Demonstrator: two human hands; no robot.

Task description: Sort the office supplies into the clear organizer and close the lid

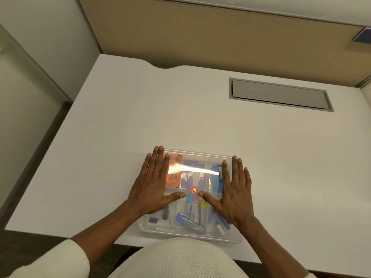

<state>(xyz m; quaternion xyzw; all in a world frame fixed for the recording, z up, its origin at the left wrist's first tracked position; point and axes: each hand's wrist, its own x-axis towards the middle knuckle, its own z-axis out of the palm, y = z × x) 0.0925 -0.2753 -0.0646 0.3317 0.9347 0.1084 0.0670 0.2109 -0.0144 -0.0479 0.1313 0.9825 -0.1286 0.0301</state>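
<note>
Glare streak across the lid (200, 157) washes out the middle back compartments; contents there hard to read. Purple-blue packet (192, 177) under the glare, label illegible. Orange item (174, 173) in back-left compartment, half covered by left hand (153, 185), can't tell what it is. Blue item (215, 177) in back-right compartment partly behind right hand (235, 194). Small orange-red round spot (193, 190) at centre, unclear. Front compartments: dark binder clips (160, 216) left, metal clips (192, 219) with coloured tops (195, 200) middle, blue and white pieces (218, 220) right, all blurred through plastic. Near edge of clear organizer (190, 235) sits at the front edge of the white bench (140, 117), close to the person's torso; cream sleeve (66, 259) cut off at lower left, right forearm cut by frame bottom.

Lid lies down on the organizer. Both hands flat on top of it, palms down, fingers (158, 157) spread and straight, gripping nothing. Left hand over left side, fingertips reaching the back-left corner. Right hand over right side, fingertips near the back-right corner. Thumbs point inward, tips close but apart over the centre.

Grey recessed hatch (279, 95) well behind, right.
</note>
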